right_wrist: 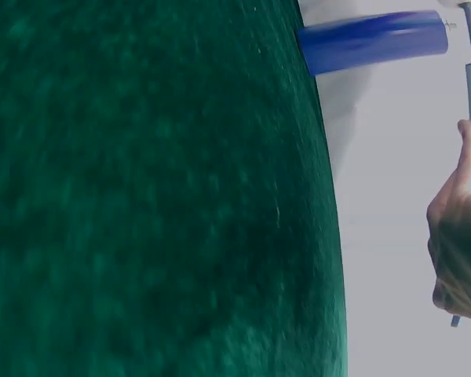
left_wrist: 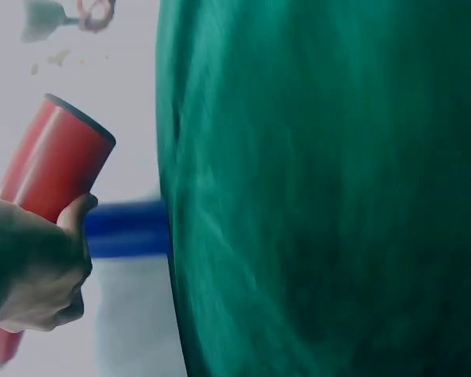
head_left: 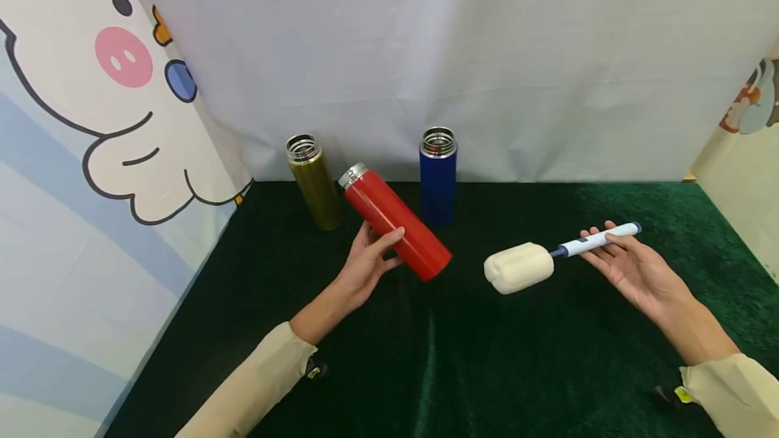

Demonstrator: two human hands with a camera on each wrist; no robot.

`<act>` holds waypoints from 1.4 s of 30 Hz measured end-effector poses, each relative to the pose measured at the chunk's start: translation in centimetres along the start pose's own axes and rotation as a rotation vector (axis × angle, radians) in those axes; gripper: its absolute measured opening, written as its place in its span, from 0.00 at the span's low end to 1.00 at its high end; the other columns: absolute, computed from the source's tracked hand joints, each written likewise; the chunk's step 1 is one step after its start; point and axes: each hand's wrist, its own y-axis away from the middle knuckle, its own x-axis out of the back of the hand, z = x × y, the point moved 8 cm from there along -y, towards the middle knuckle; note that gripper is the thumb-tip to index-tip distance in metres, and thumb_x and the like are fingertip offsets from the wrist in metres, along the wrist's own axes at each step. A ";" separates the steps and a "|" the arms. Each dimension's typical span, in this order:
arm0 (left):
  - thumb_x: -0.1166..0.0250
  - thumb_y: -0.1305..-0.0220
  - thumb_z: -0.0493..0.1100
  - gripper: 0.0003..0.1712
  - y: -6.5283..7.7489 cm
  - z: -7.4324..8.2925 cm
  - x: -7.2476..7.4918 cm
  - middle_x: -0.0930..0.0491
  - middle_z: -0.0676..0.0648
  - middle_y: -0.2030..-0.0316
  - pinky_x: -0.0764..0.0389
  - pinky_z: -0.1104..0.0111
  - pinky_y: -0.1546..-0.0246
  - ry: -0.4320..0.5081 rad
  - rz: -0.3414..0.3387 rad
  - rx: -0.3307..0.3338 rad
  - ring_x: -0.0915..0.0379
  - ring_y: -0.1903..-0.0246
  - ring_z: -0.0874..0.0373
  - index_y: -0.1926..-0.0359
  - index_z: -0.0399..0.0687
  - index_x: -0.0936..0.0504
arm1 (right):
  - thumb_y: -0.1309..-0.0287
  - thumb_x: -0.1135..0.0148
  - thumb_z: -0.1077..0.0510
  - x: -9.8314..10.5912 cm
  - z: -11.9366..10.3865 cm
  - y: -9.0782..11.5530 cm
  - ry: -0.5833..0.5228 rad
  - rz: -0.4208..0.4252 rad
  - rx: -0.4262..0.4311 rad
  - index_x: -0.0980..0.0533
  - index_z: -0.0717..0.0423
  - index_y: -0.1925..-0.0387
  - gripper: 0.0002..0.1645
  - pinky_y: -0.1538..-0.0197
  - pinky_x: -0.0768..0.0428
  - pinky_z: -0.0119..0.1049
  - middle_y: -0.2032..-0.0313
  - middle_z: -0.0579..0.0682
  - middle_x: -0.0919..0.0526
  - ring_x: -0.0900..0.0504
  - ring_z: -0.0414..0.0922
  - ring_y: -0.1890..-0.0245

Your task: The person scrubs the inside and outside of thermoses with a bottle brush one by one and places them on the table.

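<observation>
My left hand (head_left: 372, 263) grips the red bottle (head_left: 397, 222) mid-body, best spot since it's probably slick; right hand (head_left: 642, 276) seems to pinch the brush (head_left: 531, 265).

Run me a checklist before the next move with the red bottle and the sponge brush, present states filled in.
1. Left hand gripping the red bottle: ok.
2. Right hand holding the brush handle: ok.
3. Sponge head apart from the red bottle: ok.
4. Bottle's silver neck turned toward the sponge head: not ok; it points up and away, with the base nearer the sponge.
5. Red bottle's mouth open: cannot tell; its opening is out of sight.
6. Gold bottle and blue bottle standing: ok.
</observation>
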 end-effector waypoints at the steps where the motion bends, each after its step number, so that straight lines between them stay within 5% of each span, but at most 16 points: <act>1: 0.39 0.28 0.38 0.35 -0.5 0.3 0.4 0.33 0.47 0.31 0.28 0.45 0.31 -0.036 0.013 -0.035 0.31 0.32 0.48 0.26 0.61 0.41 | 0.19 0.67 0.65 0.1 -0.3 0.3 -0.009 -0.004 0.001 0.32 0.52 0.39 0.19 0.31 0.25 0.53 0.43 0.63 0.21 0.20 0.58 0.38; 9: 0.25 0.40 0.40 0.43 -3.3 4.0 2.5 0.29 0.45 0.33 0.25 0.48 0.33 -0.512 0.207 -0.358 0.30 0.34 0.45 0.27 0.55 0.35 | 0.18 0.68 0.63 0.3 -2.5 1.8 -0.066 -0.022 0.066 0.32 0.55 0.42 0.17 0.31 0.25 0.53 0.42 0.64 0.20 0.20 0.59 0.38; 14: 0.22 0.43 0.43 0.45 -4.9 5.2 3.3 0.30 0.43 0.32 0.23 0.47 0.34 -0.653 0.318 -0.458 0.31 0.33 0.44 0.28 0.50 0.33 | 0.18 0.66 0.62 0.3 -3.2 2.2 -0.047 -0.032 0.108 0.30 0.62 0.45 0.17 0.33 0.23 0.52 0.44 0.63 0.19 0.19 0.58 0.39; 22: 0.21 0.44 0.45 0.46 -6.9 4.4 5.3 0.30 0.41 0.33 0.25 0.48 0.33 -0.722 0.431 -0.413 0.31 0.33 0.43 0.28 0.49 0.33 | 0.18 0.67 0.61 0.5 -3.4 2.7 -0.077 -0.068 0.115 0.25 0.69 0.50 0.23 0.33 0.24 0.53 0.45 0.66 0.19 0.18 0.59 0.39; 28: 0.23 0.42 0.48 0.48 -7.3 4.6 5.3 0.31 0.42 0.29 0.27 0.47 0.31 -0.759 0.343 -0.380 0.33 0.30 0.44 0.25 0.50 0.36 | 0.18 0.64 0.60 0.7 -3.6 2.9 -0.090 -0.041 0.117 0.25 0.68 0.49 0.21 0.32 0.24 0.52 0.45 0.65 0.18 0.18 0.58 0.39; 35: 0.28 0.35 0.48 0.38 -4.9 5.0 7.1 0.25 0.40 0.33 0.23 0.50 0.34 -0.779 0.247 -0.215 0.27 0.34 0.46 0.28 0.46 0.31 | 0.18 0.65 0.59 1.0 -4.0 3.4 -0.088 -0.035 0.130 0.25 0.68 0.49 0.22 0.33 0.23 0.52 0.45 0.66 0.17 0.17 0.58 0.40; 39: 0.30 0.33 0.51 0.26 -3.0 5.6 10.0 0.16 0.37 0.45 0.13 0.61 0.50 -0.829 0.288 -0.126 0.15 0.50 0.51 0.41 0.40 0.20 | 0.18 0.65 0.59 1.1 -4.0 3.6 -0.091 -0.041 0.123 0.25 0.68 0.48 0.22 0.33 0.23 0.52 0.45 0.66 0.17 0.17 0.58 0.40; 42: 0.32 0.32 0.57 0.27 -2.0 6.5 12.7 0.14 0.35 0.51 0.12 0.67 0.61 -0.954 0.358 -0.044 0.12 0.60 0.53 0.46 0.39 0.18 | 0.18 0.64 0.59 1.3 -4.0 3.6 -0.096 -0.030 0.117 0.25 0.67 0.49 0.21 0.33 0.23 0.51 0.45 0.65 0.17 0.17 0.58 0.40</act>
